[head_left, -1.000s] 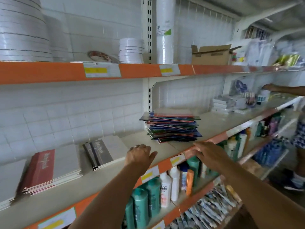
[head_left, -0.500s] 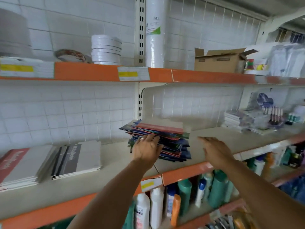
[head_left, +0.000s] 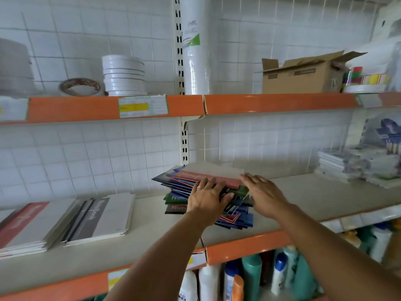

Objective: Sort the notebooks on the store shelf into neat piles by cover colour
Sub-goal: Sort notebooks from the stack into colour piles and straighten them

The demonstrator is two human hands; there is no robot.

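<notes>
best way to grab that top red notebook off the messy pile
Take the top red notebook by its front long edge, coming from the aisle side. It lies flat on the skewed mixed pile, and the left hand and right hand are already at that edge.

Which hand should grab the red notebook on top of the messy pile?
Probably the left hand: its fingers already lie across the red notebook atop the mixed pile. The right hand sits at the pile's right edge, better for steadying it.
</notes>
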